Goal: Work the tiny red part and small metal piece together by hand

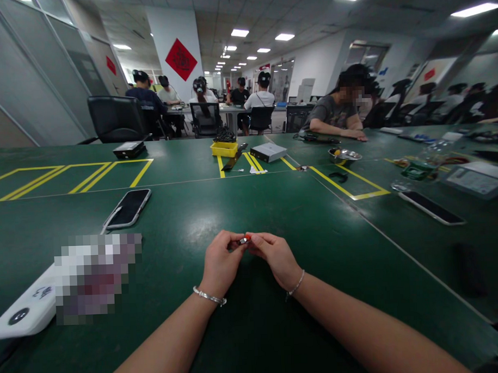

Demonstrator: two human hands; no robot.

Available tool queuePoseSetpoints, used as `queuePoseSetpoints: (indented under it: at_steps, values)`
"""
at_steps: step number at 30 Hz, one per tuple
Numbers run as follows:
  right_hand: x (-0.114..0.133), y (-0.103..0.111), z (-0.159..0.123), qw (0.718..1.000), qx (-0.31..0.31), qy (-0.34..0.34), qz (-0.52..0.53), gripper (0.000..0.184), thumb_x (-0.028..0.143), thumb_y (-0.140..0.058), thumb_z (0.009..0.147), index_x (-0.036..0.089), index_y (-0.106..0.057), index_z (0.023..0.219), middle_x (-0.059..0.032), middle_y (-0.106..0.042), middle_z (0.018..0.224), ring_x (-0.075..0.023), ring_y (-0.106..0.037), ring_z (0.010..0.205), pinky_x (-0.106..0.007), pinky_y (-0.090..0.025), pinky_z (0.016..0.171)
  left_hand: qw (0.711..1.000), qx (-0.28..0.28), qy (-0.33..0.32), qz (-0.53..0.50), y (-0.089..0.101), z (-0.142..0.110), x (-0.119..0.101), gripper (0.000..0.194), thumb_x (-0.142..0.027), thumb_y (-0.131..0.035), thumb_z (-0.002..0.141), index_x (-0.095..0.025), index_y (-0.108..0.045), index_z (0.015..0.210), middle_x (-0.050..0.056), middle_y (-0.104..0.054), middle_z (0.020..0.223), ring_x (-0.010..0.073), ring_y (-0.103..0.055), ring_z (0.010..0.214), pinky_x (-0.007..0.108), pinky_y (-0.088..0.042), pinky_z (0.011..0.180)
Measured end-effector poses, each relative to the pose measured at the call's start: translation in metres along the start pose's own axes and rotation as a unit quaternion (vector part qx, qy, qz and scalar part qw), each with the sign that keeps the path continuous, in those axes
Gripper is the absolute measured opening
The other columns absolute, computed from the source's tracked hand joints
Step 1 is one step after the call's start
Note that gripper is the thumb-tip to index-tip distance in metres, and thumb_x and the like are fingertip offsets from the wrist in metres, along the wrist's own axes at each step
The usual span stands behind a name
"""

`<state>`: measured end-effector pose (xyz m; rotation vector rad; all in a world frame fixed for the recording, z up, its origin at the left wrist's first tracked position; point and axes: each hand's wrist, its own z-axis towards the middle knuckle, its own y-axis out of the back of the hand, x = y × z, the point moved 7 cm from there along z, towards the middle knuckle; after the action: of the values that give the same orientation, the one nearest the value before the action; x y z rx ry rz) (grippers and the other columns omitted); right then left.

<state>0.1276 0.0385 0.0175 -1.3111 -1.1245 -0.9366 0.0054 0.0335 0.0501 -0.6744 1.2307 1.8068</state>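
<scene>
My left hand (222,263) and my right hand (279,260) meet just above the green tabletop (318,309). Pinched between their fingertips is a small red and silver piece (245,240), too small and too covered by fingers to name. Its silver part shows at my left fingertips, its red part at my right. Both hands are closed, thumbs against the fingers. To their left lies a dark-screened phone (131,207) with a white cable on it.
A white device (30,303) lies at left, partly blurred out. Farther back are a yellow bin (224,149), a grey metal box (268,152) and a metal bowl (346,156). Another phone (431,207) lies at right. A person (340,110) sits across the table.
</scene>
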Motion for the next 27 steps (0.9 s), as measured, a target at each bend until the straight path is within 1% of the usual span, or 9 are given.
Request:
queuePoseSetpoints:
  at_steps: [11, 16, 18, 20, 22, 23, 25, 26, 27]
  values:
    - [0.003, -0.002, -0.005, 0.998, 0.018, 0.018, -0.054, 0.03, 0.036, -0.056, 0.067, 0.014, -0.064, 0.086, -0.0075, -0.064, 0.08, -0.0179, -0.056, 0.079, -0.035, -0.043, 0.073, 1.0, -0.025, -0.008, 0.009, 0.004, -0.002, -0.002, 0.008, -0.023, -0.057, 0.067, -0.019, -0.058, 0.073, -0.002, -0.054, 0.067, 0.0102, -0.051, 0.061, 0.022, -0.041, 0.055]
    - [0.004, -0.002, -0.003, 0.998, 0.018, 0.019, -0.056, 0.024, 0.032, -0.06, 0.063, 0.015, -0.062, 0.079, -0.0043, -0.063, 0.077, -0.0148, -0.057, 0.072, -0.03, -0.043, 0.068, 0.999, -0.008, -0.027, 0.027, 0.0, -0.002, -0.007, 0.005, -0.018, -0.055, 0.067, -0.018, -0.054, 0.072, -0.002, -0.051, 0.068, 0.0105, -0.049, 0.063, 0.023, -0.041, 0.057]
    - [0.007, -0.005, -0.001, 0.998, 0.032, 0.026, -0.056, 0.021, 0.03, -0.062, 0.06, 0.016, -0.059, 0.075, -0.0027, -0.063, 0.074, -0.0138, -0.056, 0.071, -0.029, -0.043, 0.067, 0.998, 0.009, -0.043, 0.038, -0.003, -0.002, -0.01, 0.007, -0.015, -0.054, 0.067, -0.018, -0.053, 0.072, -0.002, -0.05, 0.069, 0.0108, -0.049, 0.065, 0.023, -0.041, 0.059]
    - [0.012, -0.004, 0.004, 0.996, 0.037, 0.039, -0.072, 0.019, 0.029, -0.062, 0.059, 0.016, -0.057, 0.072, -0.0019, -0.062, 0.071, -0.0132, -0.056, 0.069, -0.028, -0.042, 0.066, 0.997, 0.029, -0.055, 0.044, -0.006, -0.001, -0.012, 0.012, -0.015, -0.055, 0.066, -0.019, -0.052, 0.076, -0.001, -0.051, 0.073, 0.0116, -0.049, 0.069, 0.025, -0.041, 0.062]
    - [0.02, 0.008, 0.013, 0.993, 0.011, 0.056, -0.104, 0.02, 0.031, -0.061, 0.06, 0.016, -0.056, 0.074, -0.002, -0.061, 0.07, -0.0127, -0.055, 0.066, -0.027, -0.042, 0.064, 0.997, 0.037, -0.053, 0.045, -0.006, 0.0, -0.01, 0.021, -0.017, -0.056, 0.065, -0.02, -0.051, 0.085, 0.0, -0.052, 0.082, 0.013, -0.049, 0.075, 0.027, -0.041, 0.066]
    - [0.027, 0.021, 0.019, 0.99, -0.016, 0.067, -0.12, 0.021, 0.032, -0.06, 0.061, 0.016, -0.056, 0.075, -0.0023, -0.061, 0.069, -0.0125, -0.054, 0.065, -0.027, -0.042, 0.062, 0.997, 0.036, -0.046, 0.043, -0.006, 0.001, -0.008, 0.025, -0.019, -0.056, 0.066, -0.02, -0.05, 0.09, 0.001, -0.052, 0.086, 0.0138, -0.049, 0.079, 0.027, -0.042, 0.068]
    - [0.044, 0.058, 0.029, 0.978, -0.093, 0.095, -0.161, 0.025, 0.034, -0.058, 0.061, 0.016, -0.056, 0.078, -0.0029, -0.061, 0.071, -0.0127, -0.054, 0.064, -0.027, -0.041, 0.061, 0.999, 0.03, -0.024, 0.033, -0.004, 0.002, -0.001, 0.028, -0.022, -0.054, 0.068, -0.02, -0.048, 0.095, 0.002, -0.052, 0.091, 0.015, -0.049, 0.084, 0.029, -0.042, 0.071]
    - [0.055, 0.082, 0.032, 0.964, -0.139, 0.111, -0.196, 0.026, 0.035, -0.057, 0.062, 0.017, -0.056, 0.08, -0.0034, -0.061, 0.072, -0.0131, -0.054, 0.065, -0.028, -0.041, 0.062, 0.999, 0.026, -0.011, 0.025, -0.003, 0.003, 0.003, 0.027, -0.023, -0.052, 0.07, -0.019, -0.048, 0.096, 0.003, -0.052, 0.092, 0.0152, -0.05, 0.086, 0.029, -0.042, 0.071]
    - [0.066, 0.107, 0.034, 0.944, -0.188, 0.125, -0.242, 0.027, 0.035, -0.056, 0.062, 0.017, -0.056, 0.082, -0.0039, -0.061, 0.074, -0.0137, -0.054, 0.067, -0.028, -0.04, 0.063, 1.0, 0.024, 0.002, 0.016, -0.003, 0.003, 0.007, 0.025, -0.024, -0.05, 0.071, -0.019, -0.048, 0.096, 0.003, -0.052, 0.093, 0.0152, -0.05, 0.087, 0.029, -0.042, 0.072]
